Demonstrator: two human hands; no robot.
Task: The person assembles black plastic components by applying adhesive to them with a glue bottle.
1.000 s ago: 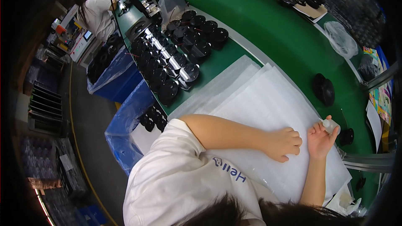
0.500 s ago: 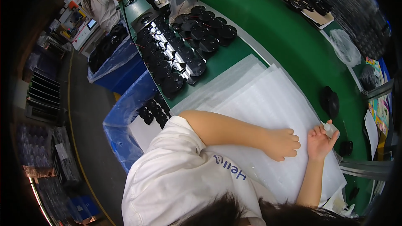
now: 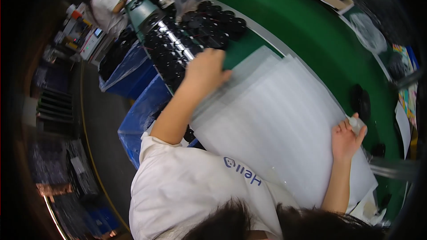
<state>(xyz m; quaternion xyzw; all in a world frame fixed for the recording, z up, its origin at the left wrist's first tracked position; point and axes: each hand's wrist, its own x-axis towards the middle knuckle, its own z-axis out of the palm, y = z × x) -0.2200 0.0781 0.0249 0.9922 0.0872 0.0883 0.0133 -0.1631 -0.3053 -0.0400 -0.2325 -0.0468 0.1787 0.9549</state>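
My left hand (image 3: 205,72) is stretched out over the near end of the rows of black round parts (image 3: 165,49). Its thumb sticks out to the right; the other fingertips are hidden and the hand is a little blurred, so whether it touches a part cannot be told. At the right, my right hand (image 3: 345,140) holds a small translucent white bottle (image 3: 357,125) between thumb and fingers. That wrist rests over a stack of white foam sheets (image 3: 275,120) spread in front of me.
More black round parts (image 3: 211,24) crowd the green table beside a metal rail. Beyond the sheets runs a green surface (image 3: 275,13) with a black round piece (image 3: 361,102). Lined blue bins (image 3: 142,120) stand at the left. A person in white (image 3: 106,11) works farther off.
My left hand has swung from over the foam sheets, near the right hand, up and left to the black round parts. My right hand keeps hold of the bottle.
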